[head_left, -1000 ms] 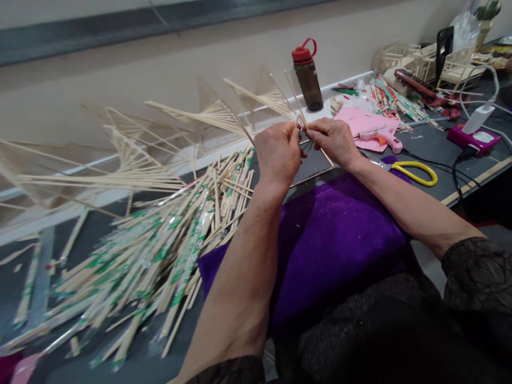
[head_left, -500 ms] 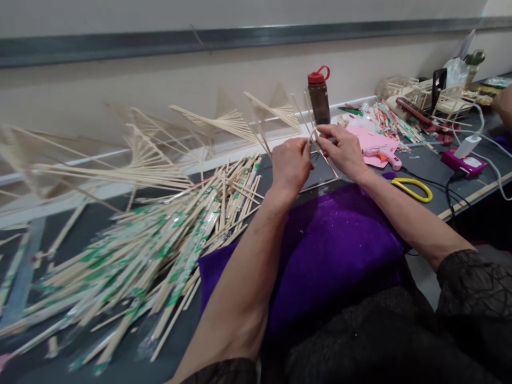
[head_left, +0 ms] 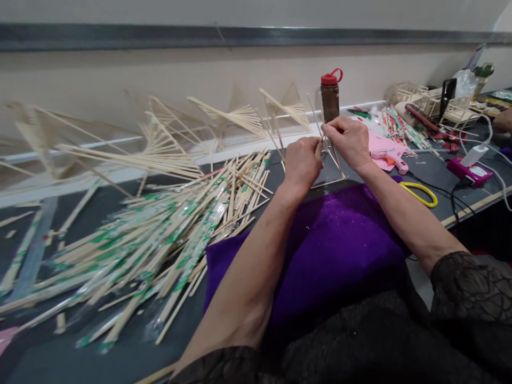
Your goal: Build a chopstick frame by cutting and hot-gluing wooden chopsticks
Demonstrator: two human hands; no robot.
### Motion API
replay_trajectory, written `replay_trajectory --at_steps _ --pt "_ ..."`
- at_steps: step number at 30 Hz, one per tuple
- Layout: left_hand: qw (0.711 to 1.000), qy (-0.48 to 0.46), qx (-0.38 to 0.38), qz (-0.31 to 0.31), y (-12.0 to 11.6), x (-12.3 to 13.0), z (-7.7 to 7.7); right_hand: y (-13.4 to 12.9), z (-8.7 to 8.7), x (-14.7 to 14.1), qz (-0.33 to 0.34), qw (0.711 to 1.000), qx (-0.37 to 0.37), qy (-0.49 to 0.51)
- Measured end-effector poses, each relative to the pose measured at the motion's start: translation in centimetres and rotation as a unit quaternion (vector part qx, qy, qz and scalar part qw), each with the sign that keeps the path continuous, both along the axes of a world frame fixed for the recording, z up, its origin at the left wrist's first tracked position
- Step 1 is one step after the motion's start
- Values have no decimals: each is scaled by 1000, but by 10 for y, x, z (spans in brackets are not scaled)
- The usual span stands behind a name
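Note:
My left hand (head_left: 304, 162) is closed, pinching a small open frame made of thin wooden sticks (head_left: 339, 161) near its upper part. Close against it, my right hand (head_left: 349, 141) pinches the same frame with thumb and fingertips. The exact spot between the fingertips is too small to make out. Some sticks of the frame rise above my hands, and its lower bars rest on the dark table (head_left: 424, 170). To the left spreads a large heap of wooden chopsticks (head_left: 172, 240), many in clear wrappers with green print.
Fanned, twisted stick structures (head_left: 232, 120) line the wall. Behind my hands stands a bottle with a red lid (head_left: 330, 98). To the right lie a pink glue gun (head_left: 394, 160), yellow-handled scissors (head_left: 420, 194) and a magenta power box (head_left: 470, 172) with cables. Purple cloth (head_left: 336, 234) covers the front edge.
The view has shifted slightly, so the scene sits farther right. My right hand's fingers have curled into a tighter pinch at the frame. My left hand keeps its hold.

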State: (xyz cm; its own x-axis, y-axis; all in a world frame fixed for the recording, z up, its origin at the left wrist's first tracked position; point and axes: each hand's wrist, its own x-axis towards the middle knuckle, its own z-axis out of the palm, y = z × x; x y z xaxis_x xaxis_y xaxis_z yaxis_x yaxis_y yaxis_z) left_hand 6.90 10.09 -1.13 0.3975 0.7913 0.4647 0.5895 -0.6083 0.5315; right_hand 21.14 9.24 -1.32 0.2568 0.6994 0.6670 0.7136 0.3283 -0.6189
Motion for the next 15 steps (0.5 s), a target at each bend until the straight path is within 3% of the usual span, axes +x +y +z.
replay_trajectory --at_steps 15 --pt "999 35 24 5 1 2 -1 1 0 0 13 999 25 -15"
